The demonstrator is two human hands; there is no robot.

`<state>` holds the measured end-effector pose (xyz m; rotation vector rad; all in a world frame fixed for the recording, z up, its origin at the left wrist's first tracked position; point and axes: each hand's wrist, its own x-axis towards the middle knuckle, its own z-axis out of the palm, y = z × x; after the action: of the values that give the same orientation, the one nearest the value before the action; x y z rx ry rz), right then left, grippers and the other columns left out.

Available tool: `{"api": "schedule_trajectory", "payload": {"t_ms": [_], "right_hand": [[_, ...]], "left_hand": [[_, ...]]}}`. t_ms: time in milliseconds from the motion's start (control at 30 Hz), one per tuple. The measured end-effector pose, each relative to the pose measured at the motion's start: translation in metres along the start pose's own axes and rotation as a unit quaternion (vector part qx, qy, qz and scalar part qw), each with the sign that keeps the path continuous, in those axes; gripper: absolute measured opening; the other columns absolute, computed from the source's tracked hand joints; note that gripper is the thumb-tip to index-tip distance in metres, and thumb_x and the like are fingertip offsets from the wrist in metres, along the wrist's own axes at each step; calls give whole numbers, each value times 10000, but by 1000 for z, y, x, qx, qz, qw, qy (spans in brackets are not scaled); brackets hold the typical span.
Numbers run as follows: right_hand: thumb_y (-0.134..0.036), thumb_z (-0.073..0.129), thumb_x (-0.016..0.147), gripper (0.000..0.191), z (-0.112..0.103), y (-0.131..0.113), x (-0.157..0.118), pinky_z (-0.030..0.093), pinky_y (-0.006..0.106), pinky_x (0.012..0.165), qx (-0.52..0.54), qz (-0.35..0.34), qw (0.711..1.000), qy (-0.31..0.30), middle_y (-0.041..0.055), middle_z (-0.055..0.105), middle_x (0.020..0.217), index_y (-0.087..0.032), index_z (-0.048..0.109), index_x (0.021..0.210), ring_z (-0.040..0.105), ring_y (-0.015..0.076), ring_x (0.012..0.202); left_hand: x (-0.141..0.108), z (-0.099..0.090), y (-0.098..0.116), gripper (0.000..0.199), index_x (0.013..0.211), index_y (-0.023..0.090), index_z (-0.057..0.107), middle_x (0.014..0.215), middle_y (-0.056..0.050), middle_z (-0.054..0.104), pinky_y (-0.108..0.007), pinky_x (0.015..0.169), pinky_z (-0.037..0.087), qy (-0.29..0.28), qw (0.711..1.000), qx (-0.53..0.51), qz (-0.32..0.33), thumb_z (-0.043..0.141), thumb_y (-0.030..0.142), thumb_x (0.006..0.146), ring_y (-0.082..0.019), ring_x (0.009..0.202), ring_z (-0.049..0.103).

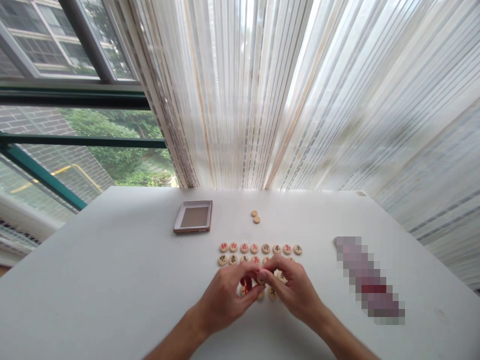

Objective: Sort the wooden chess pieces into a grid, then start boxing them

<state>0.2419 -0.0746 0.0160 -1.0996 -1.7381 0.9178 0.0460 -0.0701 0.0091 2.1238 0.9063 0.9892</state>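
Rows of round wooden pieces with red and black characters lie on the white table (112, 280); one in the top row is a red-marked piece (224, 247). Over the lower rows, my left hand (228, 292) and my right hand (294, 287) meet at the fingertips. Between them they pinch one round wooden piece (261, 278), its face partly covered by fingers. Several pieces beneath are partly hidden by my hands. Beyond the rows, two blank-looking wooden pieces (256, 220) touch each other.
An open shallow square box (195, 217) sits at the back left of the rows. To the right lies a long pixelated object (369, 277). A striped curtain (232, 100) hangs behind the table's far edge, with a window at the left.
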Motion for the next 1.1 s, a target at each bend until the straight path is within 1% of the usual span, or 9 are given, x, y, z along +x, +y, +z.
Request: {"api": "schedule_trajectory", "payload": {"t_ms": [200, 367, 500, 633, 733, 900, 1000, 1100], "right_hand": [[-284, 577, 974, 152, -2, -2, 1, 488, 224, 666, -22, -33, 999, 2, 4, 703, 776, -210, 679, 890, 648, 136, 704], [-215, 500, 996, 164, -1, -1, -1, 517, 255, 748, -39, -64, 997, 14, 35, 716, 919, -228, 651, 1061, 671, 157, 808], [-190, 515, 981, 181, -2, -3, -3, 534, 265, 765, -42, -70, 997, 6, 50, 705, 984, -237, 627, 1115, 673, 169, 869], [-162, 541, 956, 246, -4, -4, -3, 533, 288, 795, -51, -97, 994, -14, 44, 686, 1002, -250, 590, 1181, 659, 169, 875], [-152, 548, 947, 272, -4, -3, -2, 528, 309, 806, -63, -106, 992, -20, 40, 675, 990, -252, 577, 1198, 649, 171, 865], [-157, 549, 948, 253, -4, -1, -2, 526, 320, 789, -71, -108, 992, -14, 44, 669, 979, -249, 580, 1182, 639, 180, 855], [-163, 559, 943, 247, -4, -1, -2, 529, 327, 785, -74, -110, 991, -13, 50, 669, 976, -247, 579, 1174, 637, 188, 849], [-153, 583, 929, 258, -3, -1, -2, 527, 327, 777, -79, -123, 989, -12, 48, 670, 959, -247, 577, 1169, 636, 189, 833]], "left_hand": [[1, 1, 0, 235, 1126, 231, 582, 845, 10, 681, -226, 707, 529, 8, 999, -30, -17, 631, 185, 901, -115, 698, 643], [1, -1, -1, 269, 1153, 237, 564, 902, 6, 681, -226, 718, 542, 18, 998, -39, -36, 636, 197, 897, -111, 709, 651], [2, -2, -2, 268, 1155, 240, 568, 879, 12, 678, -216, 708, 541, 30, 997, -48, -58, 645, 214, 900, -110, 712, 646], [4, -4, 0, 259, 1159, 239, 580, 884, 7, 675, -214, 702, 538, 35, 995, -67, -69, 643, 219, 908, -112, 722, 640], [5, -5, 3, 249, 1170, 240, 583, 921, -3, 686, -217, 706, 539, 28, 992, -95, -76, 626, 225, 926, -113, 738, 642], [6, -6, 5, 244, 1202, 199, 557, 1036, -64, 692, -263, 732, 565, 6, 979, -174, -105, 572, 258, 966, -145, 794, 664], [7, -5, 5, 243, 1205, 188, 547, 1045, -78, 688, -276, 743, 571, 2, 971, -207, -124, 556, 278, 979, -154, 808, 668], [6, -4, 5, 242, 1195, 189, 544, 1044, -80, 684, -277, 738, 566, 3, 967, -215, -133, 563, 291, 977, -156, 809, 666]]}}
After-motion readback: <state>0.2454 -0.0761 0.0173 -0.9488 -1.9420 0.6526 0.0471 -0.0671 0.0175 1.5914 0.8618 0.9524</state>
